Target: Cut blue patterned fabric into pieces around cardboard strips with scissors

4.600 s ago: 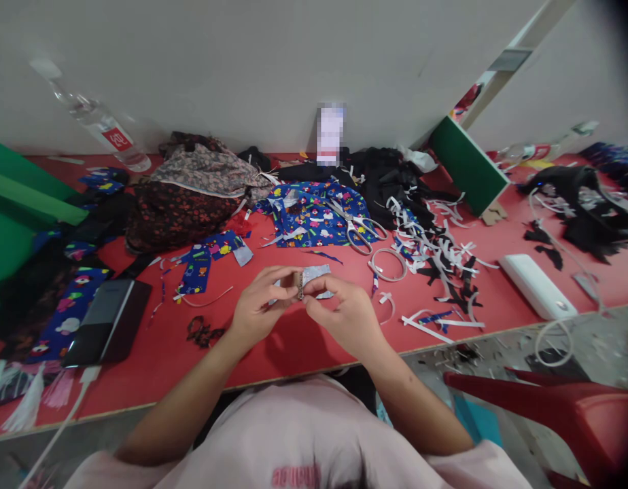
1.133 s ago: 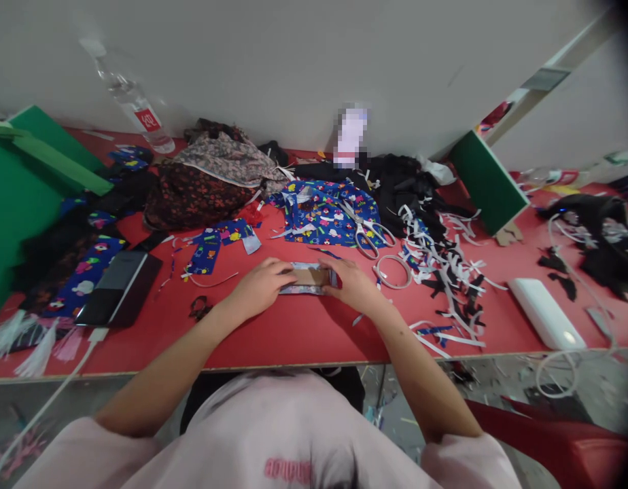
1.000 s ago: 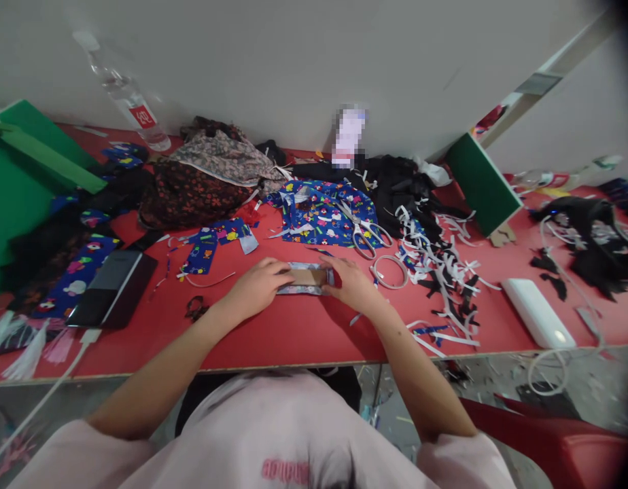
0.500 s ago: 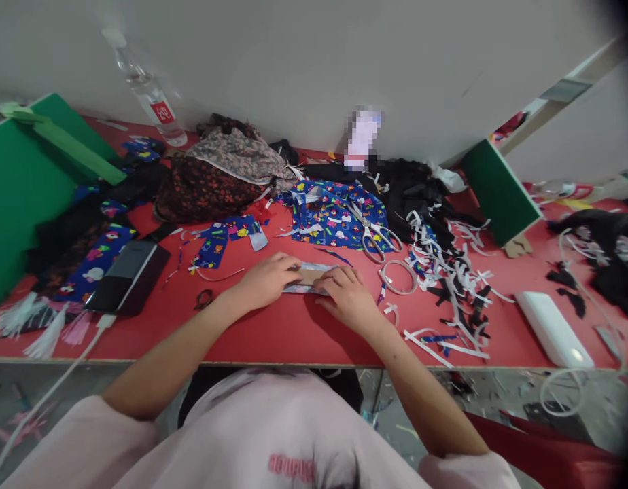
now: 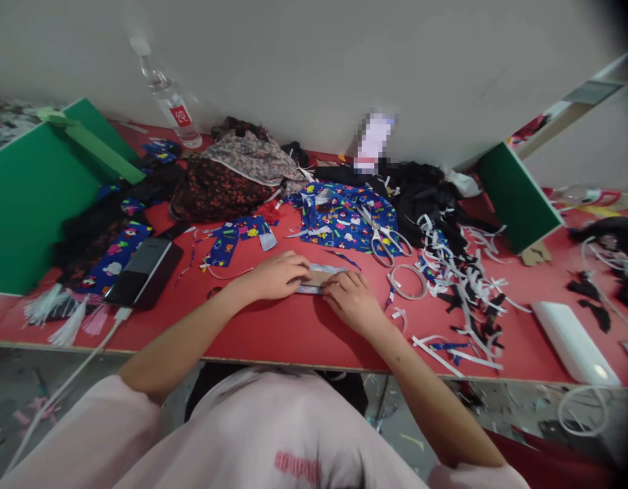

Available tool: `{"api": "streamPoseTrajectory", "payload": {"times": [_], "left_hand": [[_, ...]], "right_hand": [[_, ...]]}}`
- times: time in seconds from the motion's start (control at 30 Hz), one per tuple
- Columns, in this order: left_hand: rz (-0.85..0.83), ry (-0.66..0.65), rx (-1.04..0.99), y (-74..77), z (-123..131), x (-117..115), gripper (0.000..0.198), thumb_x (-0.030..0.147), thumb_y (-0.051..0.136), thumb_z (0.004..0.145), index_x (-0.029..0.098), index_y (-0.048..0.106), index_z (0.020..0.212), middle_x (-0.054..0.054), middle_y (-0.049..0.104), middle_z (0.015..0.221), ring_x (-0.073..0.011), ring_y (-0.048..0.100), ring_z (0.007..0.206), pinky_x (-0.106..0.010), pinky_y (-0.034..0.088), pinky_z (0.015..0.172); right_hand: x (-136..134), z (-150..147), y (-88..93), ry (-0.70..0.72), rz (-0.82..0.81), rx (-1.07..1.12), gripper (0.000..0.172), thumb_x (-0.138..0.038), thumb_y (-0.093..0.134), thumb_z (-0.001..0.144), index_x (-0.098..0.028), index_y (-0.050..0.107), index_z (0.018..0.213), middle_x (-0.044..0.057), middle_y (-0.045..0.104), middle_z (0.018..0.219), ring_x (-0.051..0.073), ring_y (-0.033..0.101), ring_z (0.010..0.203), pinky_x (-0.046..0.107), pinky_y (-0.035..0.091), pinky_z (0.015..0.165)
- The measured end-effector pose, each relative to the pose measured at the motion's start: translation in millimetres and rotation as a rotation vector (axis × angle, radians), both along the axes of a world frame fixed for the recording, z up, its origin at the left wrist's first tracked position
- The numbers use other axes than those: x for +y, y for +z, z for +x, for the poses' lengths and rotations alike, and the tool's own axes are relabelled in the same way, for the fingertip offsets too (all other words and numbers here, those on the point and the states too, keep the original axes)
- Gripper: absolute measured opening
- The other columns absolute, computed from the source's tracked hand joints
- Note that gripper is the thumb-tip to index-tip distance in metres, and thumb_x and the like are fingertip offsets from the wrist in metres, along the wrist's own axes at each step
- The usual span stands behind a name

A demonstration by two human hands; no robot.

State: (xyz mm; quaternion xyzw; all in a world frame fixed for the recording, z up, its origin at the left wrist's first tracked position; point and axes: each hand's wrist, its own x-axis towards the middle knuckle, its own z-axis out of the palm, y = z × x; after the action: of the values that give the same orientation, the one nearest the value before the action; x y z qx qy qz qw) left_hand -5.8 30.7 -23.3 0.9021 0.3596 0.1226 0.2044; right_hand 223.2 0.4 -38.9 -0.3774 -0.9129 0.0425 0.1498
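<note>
A stiff tan strip like cardboard point(image 5: 318, 278) lies on a pale patterned piece of fabric point(image 5: 310, 290) on the red table. My left hand point(image 5: 281, 276) rests at the strip's left end, fingers bent together and pressing on it. At the right end, my right hand point(image 5: 353, 303) has its fingers curled over the strip and the fabric edge. The fingertips partly cover both ends. Beyond the hands, grey-handled scissors point(image 5: 381, 238) lie on blue printed fabric point(image 5: 327, 227).
White and black offcuts point(image 5: 461, 299) and a roll of tape point(image 5: 408, 281) lie to the right. A black power bank point(image 5: 143, 272) with a cable sits left, a white device point(image 5: 573, 343) right. Green boards point(image 5: 520, 197) stand at both sides; a bottle point(image 5: 174, 109) stands behind.
The whole view has shifted, so things appear slightly farther right. My right fingers have drawn in closer at the strip's right end; my left hand stays at the left end.
</note>
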Motion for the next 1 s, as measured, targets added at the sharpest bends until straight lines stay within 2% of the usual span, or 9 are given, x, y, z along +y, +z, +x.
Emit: {"api": "streamPoseTrajectory", "payload": {"times": [0.1, 0.17, 0.27, 0.43, 0.57, 0.77, 1.0], "left_hand": [[0.016, 0.01, 0.044, 4.1, 3, -1, 0.017, 0.021, 0.054, 0.076, 0.02, 0.065, 0.089, -0.006, 0.061, 0.101, -0.0206, 0.05, 0.095, -0.032, 0.04, 0.083], [0.036, 0.023, 0.067, 4.5, 5, -1, 0.016, 0.023, 0.056, 0.075, 0.02, 0.064, 0.088, -0.006, 0.061, 0.099, -0.0207, 0.05, 0.093, -0.031, 0.04, 0.08], [0.062, 0.02, 0.084, 2.2, 7, -1, 0.015, 0.023, 0.055, 0.076, 0.02, 0.063, 0.088, -0.006, 0.06, 0.098, -0.0202, 0.05, 0.091, -0.031, 0.039, 0.079], [0.078, 0.014, 0.078, -3.3, 7, -1, 0.015, 0.021, 0.051, 0.078, 0.02, 0.063, 0.088, -0.005, 0.061, 0.096, -0.0193, 0.049, 0.089, -0.031, 0.039, 0.079], [0.086, 0.031, 0.084, -4.4, 7, -2, 0.016, 0.02, 0.052, 0.078, 0.02, 0.062, 0.09, -0.005, 0.061, 0.098, -0.0202, 0.048, 0.091, -0.031, 0.039, 0.079], [0.062, 0.053, 0.1, -1.5, 7, -4, 0.026, 0.019, 0.054, 0.075, 0.021, 0.058, 0.101, -0.006, 0.059, 0.1, -0.0205, 0.049, 0.093, -0.033, 0.039, 0.082], [0.066, 0.072, 0.092, 0.8, 8, -6, 0.036, 0.02, 0.056, 0.074, 0.02, 0.054, 0.11, -0.006, 0.058, 0.105, -0.0216, 0.048, 0.096, -0.034, 0.039, 0.085]], "right_hand": [[1, 5, 1.3, -0.021, -0.059, 0.074, 0.017, -0.026, 0.058, 0.082, -0.021, 0.059, 0.098, 0.009, 0.059, 0.102, 0.025, 0.05, 0.101, 0.042, 0.039, 0.088], [4, 9, 3.6, -0.04, -0.127, 0.158, 0.028, -0.031, 0.061, 0.08, -0.02, 0.055, 0.105, 0.011, 0.057, 0.107, 0.026, 0.05, 0.104, 0.042, 0.04, 0.089], [13, 17, 6.6, -0.089, -0.202, 0.264, 0.032, -0.031, 0.057, 0.082, -0.021, 0.05, 0.112, 0.01, 0.058, 0.108, 0.025, 0.051, 0.105, 0.041, 0.042, 0.088], [24, 23, 5.2, -0.108, -0.232, 0.159, 0.046, -0.019, 0.061, 0.073, -0.019, 0.048, 0.117, 0.009, 0.058, 0.114, 0.027, 0.05, 0.105, 0.042, 0.04, 0.088], [25, 20, 3.1, -0.13, -0.222, 0.112, 0.053, -0.019, 0.062, 0.069, -0.021, 0.048, 0.119, 0.008, 0.061, 0.111, 0.029, 0.048, 0.107, 0.042, 0.037, 0.089], [25, 17, 5.7, -0.114, -0.165, 0.11, 0.052, -0.018, 0.061, 0.068, -0.021, 0.049, 0.119, 0.006, 0.064, 0.107, 0.028, 0.049, 0.105, 0.041, 0.033, 0.09], [24, 17, 4.5, -0.103, -0.203, 0.137, 0.049, -0.017, 0.058, 0.07, -0.021, 0.047, 0.118, 0.005, 0.064, 0.107, 0.023, 0.055, 0.102, 0.039, 0.031, 0.092]]}}
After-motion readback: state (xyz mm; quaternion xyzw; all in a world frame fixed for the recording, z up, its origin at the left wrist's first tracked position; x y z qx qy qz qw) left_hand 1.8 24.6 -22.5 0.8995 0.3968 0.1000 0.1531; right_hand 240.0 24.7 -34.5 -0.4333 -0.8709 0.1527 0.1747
